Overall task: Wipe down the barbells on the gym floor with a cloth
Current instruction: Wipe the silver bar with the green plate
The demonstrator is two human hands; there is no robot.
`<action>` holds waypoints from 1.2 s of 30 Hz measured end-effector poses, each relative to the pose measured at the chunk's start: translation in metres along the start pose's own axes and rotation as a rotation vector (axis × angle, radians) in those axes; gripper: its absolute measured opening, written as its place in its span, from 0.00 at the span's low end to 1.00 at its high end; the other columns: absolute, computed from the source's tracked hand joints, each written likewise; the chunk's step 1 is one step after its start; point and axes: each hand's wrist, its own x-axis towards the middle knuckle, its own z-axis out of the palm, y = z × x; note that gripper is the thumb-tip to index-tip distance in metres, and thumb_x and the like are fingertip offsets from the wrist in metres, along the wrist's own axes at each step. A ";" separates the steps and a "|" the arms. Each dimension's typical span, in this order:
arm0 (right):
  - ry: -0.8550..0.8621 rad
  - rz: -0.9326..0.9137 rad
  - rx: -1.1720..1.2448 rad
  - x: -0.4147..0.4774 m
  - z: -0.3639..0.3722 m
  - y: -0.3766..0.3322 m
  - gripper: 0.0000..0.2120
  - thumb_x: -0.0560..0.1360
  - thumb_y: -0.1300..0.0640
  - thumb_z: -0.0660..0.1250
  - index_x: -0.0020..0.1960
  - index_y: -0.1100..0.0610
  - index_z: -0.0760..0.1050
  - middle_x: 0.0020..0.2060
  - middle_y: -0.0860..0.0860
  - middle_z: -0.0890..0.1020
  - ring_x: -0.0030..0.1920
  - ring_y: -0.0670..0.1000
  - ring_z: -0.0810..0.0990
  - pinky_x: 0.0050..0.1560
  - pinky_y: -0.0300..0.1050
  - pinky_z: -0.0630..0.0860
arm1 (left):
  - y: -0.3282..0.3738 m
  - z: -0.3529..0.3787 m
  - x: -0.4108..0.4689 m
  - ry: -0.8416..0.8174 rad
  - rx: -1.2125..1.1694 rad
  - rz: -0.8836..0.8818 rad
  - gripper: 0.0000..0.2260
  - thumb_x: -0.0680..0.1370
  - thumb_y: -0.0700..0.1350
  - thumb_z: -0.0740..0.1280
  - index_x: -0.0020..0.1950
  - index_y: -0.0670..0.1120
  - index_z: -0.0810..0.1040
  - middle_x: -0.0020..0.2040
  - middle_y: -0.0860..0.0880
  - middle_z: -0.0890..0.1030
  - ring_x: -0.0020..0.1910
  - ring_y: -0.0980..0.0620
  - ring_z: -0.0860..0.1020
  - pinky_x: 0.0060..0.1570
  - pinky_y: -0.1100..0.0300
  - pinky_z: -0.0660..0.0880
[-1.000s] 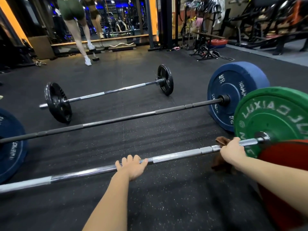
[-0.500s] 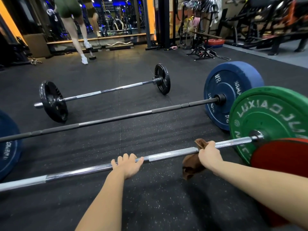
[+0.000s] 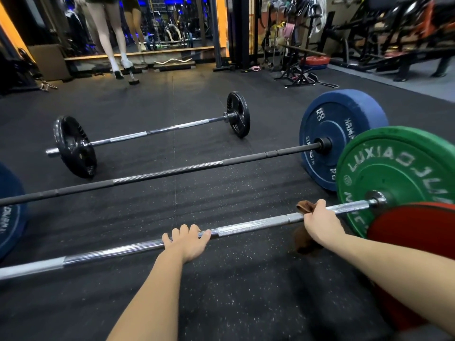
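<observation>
A brown cloth point(image 3: 305, 239) is wrapped over the shaft of the nearest chrome barbell point(image 3: 246, 227), right of centre in the lower half of the frame. One end pokes up behind the bar and the rest hangs below it towards the black speckled rubber floor point(image 3: 221, 296). The person's right hand point(image 3: 320, 223) grips cloth and bar together, fingers curled tightly over the top. It sits near the big green bumper plate point(image 3: 398, 168) with white lettering at the bar's right end. A red disc point(image 3: 413, 232) overlaps the green plate at the right edge.

The left hand point(image 3: 187, 241), at lower centre, holds the smooth middle of the same bar. Its fingers are hooked over the top and the thumb is stretched along the shaft. Both bare forearms reach in from the bottom of the frame.

Behind, a dark-shafted barbell point(image 3: 172, 172) lies roughly parallel across the middle, carrying a thick blue bumper plate point(image 3: 337, 134) at right and another blue plate point(image 3: 9, 212) cut off at the left edge. Farther back, a shorter silver barbell with black iron plates point(image 3: 157, 130) rests on the floor, left of centre.

In the upper left, a person's bare legs point(image 3: 110, 40) stand by a small dumbbell point(image 3: 133, 78) in front of a mirrored wall. Dark machines and racks point(image 3: 384, 33) crowd the upper right.
</observation>
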 end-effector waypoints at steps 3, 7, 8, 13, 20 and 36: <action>-0.028 0.047 0.051 -0.011 0.019 -0.018 0.09 0.82 0.56 0.59 0.60 0.59 0.64 0.55 0.63 0.79 0.55 0.66 0.79 0.48 0.52 0.69 | 0.001 -0.001 0.000 0.000 0.005 -0.001 0.23 0.85 0.63 0.44 0.70 0.52 0.67 0.69 0.47 0.67 0.72 0.44 0.62 0.76 0.39 0.50; -0.072 0.012 0.027 -0.013 0.024 -0.022 0.10 0.83 0.56 0.59 0.62 0.59 0.64 0.56 0.62 0.79 0.56 0.66 0.79 0.49 0.52 0.69 | 0.001 -0.003 -0.001 -0.008 0.004 -0.005 0.23 0.85 0.63 0.44 0.70 0.52 0.67 0.69 0.47 0.67 0.72 0.44 0.62 0.76 0.38 0.49; -0.075 -0.017 0.001 -0.010 0.021 -0.018 0.09 0.82 0.56 0.58 0.60 0.58 0.64 0.55 0.63 0.80 0.55 0.66 0.79 0.49 0.52 0.69 | 0.001 -0.003 -0.001 -0.008 0.004 -0.003 0.23 0.85 0.63 0.44 0.71 0.52 0.67 0.69 0.47 0.67 0.72 0.44 0.62 0.76 0.38 0.49; -0.035 -0.025 -0.056 0.004 0.002 0.003 0.06 0.81 0.57 0.58 0.56 0.58 0.64 0.52 0.64 0.79 0.53 0.66 0.79 0.48 0.53 0.70 | 0.001 -0.004 -0.003 -0.011 -0.009 0.008 0.24 0.85 0.63 0.45 0.72 0.52 0.67 0.70 0.47 0.67 0.73 0.44 0.62 0.77 0.38 0.48; -0.003 -0.015 -0.069 0.007 -0.006 0.007 0.07 0.81 0.59 0.58 0.57 0.59 0.64 0.53 0.65 0.80 0.54 0.66 0.79 0.48 0.53 0.68 | 0.001 -0.003 -0.002 -0.022 -0.007 -0.005 0.25 0.84 0.63 0.45 0.72 0.52 0.66 0.70 0.48 0.66 0.74 0.44 0.61 0.77 0.38 0.47; -0.099 -0.144 -0.057 -0.008 0.016 -0.011 0.14 0.82 0.58 0.57 0.67 0.54 0.68 0.49 0.56 0.78 0.46 0.58 0.74 0.48 0.50 0.70 | 0.000 -0.004 0.000 -0.015 -0.022 0.001 0.24 0.85 0.63 0.45 0.73 0.52 0.66 0.71 0.47 0.66 0.74 0.43 0.61 0.77 0.37 0.46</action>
